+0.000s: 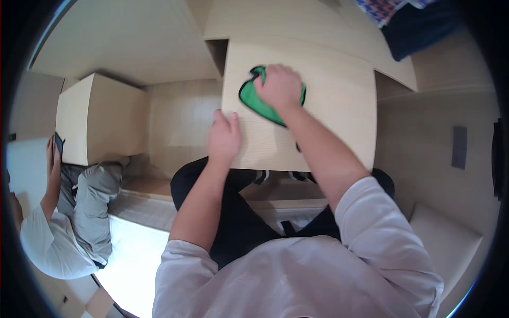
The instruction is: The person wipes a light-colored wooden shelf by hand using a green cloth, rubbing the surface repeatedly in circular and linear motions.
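Observation:
A pale wooden tabletop [334, 100] juts out in front of me over my knees. On its left half lies a green cloth [265, 108] with black edging, partly bunched. My right hand [280, 86] presses down on the cloth and grips it, its fingers curled over the far part. At the tabletop's left edge is my left hand [225, 137], holding that edge with the thumb on top; some of its fingers are hidden below.
A person in grey trousers [95, 193] sits at left holding a dark phone [58, 144], beside a wooden box-like table [103, 119]. Dark blue cloth [419, 29] shows at upper right. A grey wall plate [459, 147] and pale cushion [442, 238] are at right.

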`<state>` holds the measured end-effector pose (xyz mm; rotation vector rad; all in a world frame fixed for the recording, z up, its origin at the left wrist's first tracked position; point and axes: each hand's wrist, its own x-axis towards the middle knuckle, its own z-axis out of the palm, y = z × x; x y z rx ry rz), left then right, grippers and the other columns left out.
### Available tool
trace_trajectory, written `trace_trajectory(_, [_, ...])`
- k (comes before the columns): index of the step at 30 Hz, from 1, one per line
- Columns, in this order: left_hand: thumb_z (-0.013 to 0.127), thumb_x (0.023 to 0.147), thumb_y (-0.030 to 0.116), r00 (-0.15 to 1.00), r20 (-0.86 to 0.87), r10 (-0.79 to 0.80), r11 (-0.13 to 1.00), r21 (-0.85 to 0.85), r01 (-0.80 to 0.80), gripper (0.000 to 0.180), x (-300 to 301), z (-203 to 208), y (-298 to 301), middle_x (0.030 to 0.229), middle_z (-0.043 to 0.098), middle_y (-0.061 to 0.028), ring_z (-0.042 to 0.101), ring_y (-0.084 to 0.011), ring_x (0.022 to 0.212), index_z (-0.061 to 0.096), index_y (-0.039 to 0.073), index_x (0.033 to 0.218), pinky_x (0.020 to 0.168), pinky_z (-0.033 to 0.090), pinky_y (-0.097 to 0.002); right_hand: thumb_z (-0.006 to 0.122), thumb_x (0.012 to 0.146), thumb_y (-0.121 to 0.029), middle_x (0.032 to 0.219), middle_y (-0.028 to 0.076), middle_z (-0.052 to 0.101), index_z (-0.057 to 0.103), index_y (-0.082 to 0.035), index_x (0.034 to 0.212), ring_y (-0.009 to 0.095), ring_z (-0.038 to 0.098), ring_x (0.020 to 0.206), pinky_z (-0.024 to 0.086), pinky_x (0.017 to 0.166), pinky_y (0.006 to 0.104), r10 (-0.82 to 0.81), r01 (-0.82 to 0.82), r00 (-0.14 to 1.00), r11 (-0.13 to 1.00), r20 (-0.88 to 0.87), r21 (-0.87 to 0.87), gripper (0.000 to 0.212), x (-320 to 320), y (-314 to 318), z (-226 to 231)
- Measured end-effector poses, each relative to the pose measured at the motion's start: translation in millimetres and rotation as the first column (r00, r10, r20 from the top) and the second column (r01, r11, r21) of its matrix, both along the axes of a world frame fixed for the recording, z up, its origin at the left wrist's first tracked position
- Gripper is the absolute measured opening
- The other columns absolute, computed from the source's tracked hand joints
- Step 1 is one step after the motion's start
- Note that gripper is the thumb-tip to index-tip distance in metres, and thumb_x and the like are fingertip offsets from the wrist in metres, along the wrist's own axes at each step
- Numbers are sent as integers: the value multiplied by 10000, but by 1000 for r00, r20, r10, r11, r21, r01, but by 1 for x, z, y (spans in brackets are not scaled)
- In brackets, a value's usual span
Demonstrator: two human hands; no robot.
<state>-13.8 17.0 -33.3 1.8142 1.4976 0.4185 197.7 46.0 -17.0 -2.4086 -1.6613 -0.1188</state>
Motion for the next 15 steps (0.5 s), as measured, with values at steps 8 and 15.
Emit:
trace_trajectory(8, [540,1088,456,995,-99,25,999,-35,-28,620,0,11,-3,1125,680,-366,686,-559,1021,442,-71,1399,892,546,-623,574,946,-466,1098,112,772,803,-97,1054,316,739,1070,579,910,492,2,-3,1000,999,11,49,447,8,151,-6])
trace_trajectory(15, [493,1106,457,999,-18,28,996,-81,-30,736,-6,6,14,1273,639,-374,646,-542,1159,284,-29,1619,991,523,-579,585,928,-446,1138,100,768,814,-118,1079,305,728,1072,572,899,490,193,-194,980,981,50,19,427,-11,182,-5])
